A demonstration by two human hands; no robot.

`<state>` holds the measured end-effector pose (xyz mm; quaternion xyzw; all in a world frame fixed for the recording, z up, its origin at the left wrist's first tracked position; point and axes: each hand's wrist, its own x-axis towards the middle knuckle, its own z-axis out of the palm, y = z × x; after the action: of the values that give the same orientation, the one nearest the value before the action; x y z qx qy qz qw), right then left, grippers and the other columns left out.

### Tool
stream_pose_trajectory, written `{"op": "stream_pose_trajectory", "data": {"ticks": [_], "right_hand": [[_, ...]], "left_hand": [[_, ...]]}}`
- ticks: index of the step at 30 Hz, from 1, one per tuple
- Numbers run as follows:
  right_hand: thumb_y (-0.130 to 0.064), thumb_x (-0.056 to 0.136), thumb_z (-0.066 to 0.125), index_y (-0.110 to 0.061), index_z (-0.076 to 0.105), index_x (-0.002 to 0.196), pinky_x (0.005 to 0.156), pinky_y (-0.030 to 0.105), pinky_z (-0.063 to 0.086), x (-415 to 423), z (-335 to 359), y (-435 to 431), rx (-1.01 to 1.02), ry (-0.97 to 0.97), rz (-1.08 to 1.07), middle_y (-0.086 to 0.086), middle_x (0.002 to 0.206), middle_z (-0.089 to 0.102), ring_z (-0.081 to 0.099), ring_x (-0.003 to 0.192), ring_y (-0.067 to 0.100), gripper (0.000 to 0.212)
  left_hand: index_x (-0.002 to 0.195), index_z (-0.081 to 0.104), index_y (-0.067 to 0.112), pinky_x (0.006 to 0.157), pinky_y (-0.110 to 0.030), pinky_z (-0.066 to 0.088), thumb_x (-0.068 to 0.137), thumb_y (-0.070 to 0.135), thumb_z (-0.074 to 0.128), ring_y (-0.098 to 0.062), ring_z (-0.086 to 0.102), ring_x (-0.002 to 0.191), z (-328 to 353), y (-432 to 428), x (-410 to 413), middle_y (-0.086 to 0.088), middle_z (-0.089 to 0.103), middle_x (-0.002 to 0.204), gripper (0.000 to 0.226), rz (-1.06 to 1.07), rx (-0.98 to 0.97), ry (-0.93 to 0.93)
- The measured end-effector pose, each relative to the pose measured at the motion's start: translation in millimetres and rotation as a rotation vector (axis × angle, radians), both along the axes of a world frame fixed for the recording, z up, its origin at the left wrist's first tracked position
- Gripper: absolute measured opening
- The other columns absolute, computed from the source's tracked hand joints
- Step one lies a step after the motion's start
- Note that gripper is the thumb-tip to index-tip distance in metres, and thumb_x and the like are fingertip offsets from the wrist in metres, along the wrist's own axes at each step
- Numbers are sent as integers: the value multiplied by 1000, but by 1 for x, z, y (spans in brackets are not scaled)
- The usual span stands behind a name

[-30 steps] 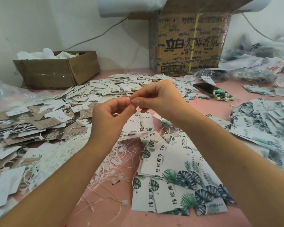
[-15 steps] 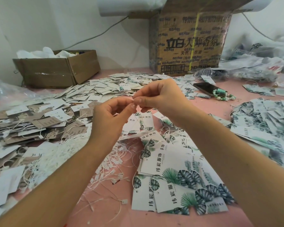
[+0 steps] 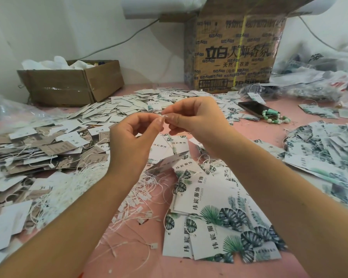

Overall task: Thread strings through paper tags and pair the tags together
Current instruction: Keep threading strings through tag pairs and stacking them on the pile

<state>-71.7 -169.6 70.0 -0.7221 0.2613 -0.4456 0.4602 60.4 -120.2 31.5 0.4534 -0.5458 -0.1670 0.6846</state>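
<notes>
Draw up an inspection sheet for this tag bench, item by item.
Surface: pink table, mostly covered.
Job's things: leaf tags near right; brown and white tags heaped left; loose strings in the middle.
Clutter: phone and beads far right; plastic bags behind them.
Grippers: left hand and right hand raised, fingertips meeting, pinching a string.
Cables: grey cable along the wall.
Surroundings: open box far left; printed carton at the back.
</notes>
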Motion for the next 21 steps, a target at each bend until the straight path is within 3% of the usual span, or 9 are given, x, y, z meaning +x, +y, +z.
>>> {"op": "stream_pose_trajectory", "data": {"ticks": [4,6,13,15,17,19,21], "right_hand": [[5,81,64,-8,68,77,57,20,53,-1,3,-1,-54,79,15,0,60,64,59,53,7,14],[6,82,62,-7,67,75,57,20,54,-2,3,-1,-42,86,60,-4,54,63,59,51,6,15],[6,88,52,-9,58,75,61,24,54,-2,6,2,43,46,170,5,64,58,56,57,11,21],[6,92,45,-9,52,76,59,24,50,1,5,4,35,67,146,10,68,55,52,58,15,23],[6,94,39,-9,48,78,52,21,43,4,5,5,28,45,84,11,70,55,49,54,14,24],[6,95,36,-9,45,78,49,21,39,3,7,4,44,-38,31,10,68,58,48,51,13,25],[5,95,36,-8,45,78,49,22,39,0,10,0,77,-140,-14,8,66,59,49,52,14,24]], "left_hand": [[78,68,19,55,-13,43,75,17,73,-2,55,55,1,0,3,1,68,70,7,-63,30,3],[75,66,18,55,-15,43,65,24,73,-4,55,55,0,0,3,-2,68,71,13,-96,32,30],[79,60,21,52,-16,43,65,44,66,-3,50,55,-1,-3,1,13,64,64,28,-113,113,72],[85,58,27,54,-14,44,65,57,61,2,54,60,-3,-4,3,19,64,69,37,-162,185,-29],[97,53,36,58,-12,46,62,64,69,5,55,71,-8,-4,7,22,63,84,47,-208,288,-213],[102,46,46,62,-16,49,53,61,80,3,55,82,-14,-3,10,21,56,98,62,-189,415,-430],[97,45,47,59,-17,47,63,44,83,2,55,81,-22,-4,12,19,55,97,51,-121,407,-567]]}}
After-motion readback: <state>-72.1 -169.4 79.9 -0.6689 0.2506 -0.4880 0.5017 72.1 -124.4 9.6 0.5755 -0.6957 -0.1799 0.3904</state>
